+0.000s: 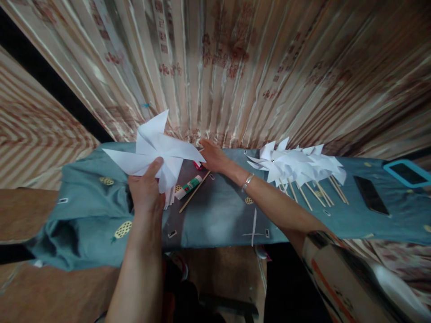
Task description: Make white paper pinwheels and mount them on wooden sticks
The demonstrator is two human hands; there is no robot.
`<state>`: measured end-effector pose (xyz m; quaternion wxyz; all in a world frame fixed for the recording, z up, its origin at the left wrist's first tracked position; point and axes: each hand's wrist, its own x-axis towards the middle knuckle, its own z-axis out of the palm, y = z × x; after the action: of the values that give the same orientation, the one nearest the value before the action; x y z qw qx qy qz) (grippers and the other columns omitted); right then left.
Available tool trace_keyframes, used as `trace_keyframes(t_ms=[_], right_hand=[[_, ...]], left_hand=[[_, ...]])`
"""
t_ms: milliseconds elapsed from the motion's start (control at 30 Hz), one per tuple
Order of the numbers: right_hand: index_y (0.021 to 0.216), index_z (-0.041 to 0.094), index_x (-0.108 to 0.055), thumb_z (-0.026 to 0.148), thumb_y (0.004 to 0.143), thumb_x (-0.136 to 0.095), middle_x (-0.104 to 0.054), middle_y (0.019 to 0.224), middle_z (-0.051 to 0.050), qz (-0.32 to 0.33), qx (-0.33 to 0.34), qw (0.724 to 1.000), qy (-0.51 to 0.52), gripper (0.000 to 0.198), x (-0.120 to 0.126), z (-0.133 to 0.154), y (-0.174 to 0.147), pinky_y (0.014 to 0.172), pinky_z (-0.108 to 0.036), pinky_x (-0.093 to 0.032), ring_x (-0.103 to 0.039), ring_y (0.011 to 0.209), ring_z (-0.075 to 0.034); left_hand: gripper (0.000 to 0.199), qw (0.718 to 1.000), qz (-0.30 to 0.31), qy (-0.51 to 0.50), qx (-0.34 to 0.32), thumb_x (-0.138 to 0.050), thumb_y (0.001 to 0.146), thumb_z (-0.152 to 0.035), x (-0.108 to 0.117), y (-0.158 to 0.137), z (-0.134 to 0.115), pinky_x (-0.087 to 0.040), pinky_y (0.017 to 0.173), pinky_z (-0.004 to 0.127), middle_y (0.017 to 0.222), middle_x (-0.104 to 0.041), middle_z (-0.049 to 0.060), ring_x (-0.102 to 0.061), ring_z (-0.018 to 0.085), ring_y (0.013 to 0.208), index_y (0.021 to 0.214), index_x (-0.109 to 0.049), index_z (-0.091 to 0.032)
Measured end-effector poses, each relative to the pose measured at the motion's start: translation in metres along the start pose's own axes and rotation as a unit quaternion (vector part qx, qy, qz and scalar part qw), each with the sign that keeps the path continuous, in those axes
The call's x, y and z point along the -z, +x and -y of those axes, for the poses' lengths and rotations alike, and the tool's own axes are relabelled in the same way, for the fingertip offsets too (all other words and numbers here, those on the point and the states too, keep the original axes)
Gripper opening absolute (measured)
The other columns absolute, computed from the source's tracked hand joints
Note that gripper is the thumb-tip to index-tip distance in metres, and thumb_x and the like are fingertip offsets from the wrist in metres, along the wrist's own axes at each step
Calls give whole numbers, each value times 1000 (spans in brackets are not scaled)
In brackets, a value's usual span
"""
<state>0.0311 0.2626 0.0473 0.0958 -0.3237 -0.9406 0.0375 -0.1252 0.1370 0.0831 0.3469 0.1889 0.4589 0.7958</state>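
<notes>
A white paper pinwheel (156, 150), without a stick showing on it, is pinched in my left hand (148, 184), thumb pressed on its front near the centre. My right hand (213, 156) reaches to the back of the table, just past the tip of a pinwheel blade. Its fingertips are mostly hidden, so what they hold, if anything, does not show. Close below it lies a small red object (198, 165), partly covered. A green and white glue stick (188, 187) and a thin wooden stick (194, 192) lie between my forearms. White paper strips (169, 198) show beside my left wrist.
Several white pinwheels (299, 163) on wooden sticks lie overlapping at the right. Further right are a dark phone (371, 195) and a blue-framed device (408, 173). A grey-green cloth (218, 224) covers the narrow table. A pleated curtain (215, 80) hangs right behind it.
</notes>
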Motion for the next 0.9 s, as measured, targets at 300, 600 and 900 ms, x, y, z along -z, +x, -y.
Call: trace_keyframes(t_ms=[300,600,900], right_hand=[[97,12,-73,12,78,-63,-67,114,-15,33,-12,999,17,22,-2,-6,7,113,-48,-28,-51,120,-31],[88,12,-73,10,78,-63,-69,101,-14,27,-3,1000,4,14,-3,-6,12,107,-47,-37,-55,109,-29],[98,9,-71,10,82,-61,-58,131,-20,-18,-41,999,8,19,-5,0,-1,117,-46,-26,-41,135,-30]], left_hand=[[30,1000,8,-19,-7,-83,53,-17,-1,-1,5,-57,92,35,86,-76,2,-71,22,95,79,-69,-17],[28,1000,-4,12,-6,-80,54,-20,-3,-3,4,-57,93,37,86,-76,2,-71,22,94,79,-69,-16],[25,1000,2,9,-7,-80,55,-20,-3,-3,6,-57,93,36,86,-76,2,-70,23,97,78,-70,-17]])
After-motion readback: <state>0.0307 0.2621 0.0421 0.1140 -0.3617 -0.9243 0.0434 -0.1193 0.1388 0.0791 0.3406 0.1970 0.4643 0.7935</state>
